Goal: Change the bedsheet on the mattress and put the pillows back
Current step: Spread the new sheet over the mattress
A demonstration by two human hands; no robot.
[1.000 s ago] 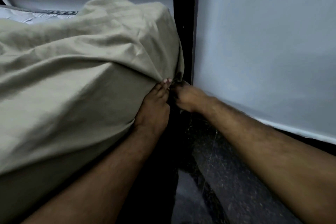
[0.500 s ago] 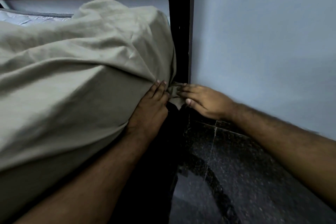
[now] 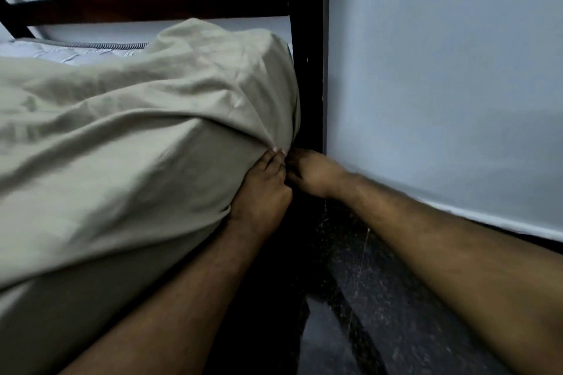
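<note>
A beige bedsheet is stretched over the near corner of the mattress. The bare quilted mattress top shows behind it at the upper left. My left hand presses with straight fingers on the sheet at the corner's lower edge. My right hand is right beside it, fingers curled into the dark gap under the corner where the sheet's edge goes. Its fingertips are hidden in shadow. No pillows are in view.
A dark wooden bedpost stands just behind the corner, and a headboard rail runs left from it. A pale wall is close on the right. Dark speckled floor lies below my right forearm.
Half a second ago my right hand pinched a loose flap of the sheet beside the corner. The flap is now out of sight and the hand has pushed in under the mattress corner.
</note>
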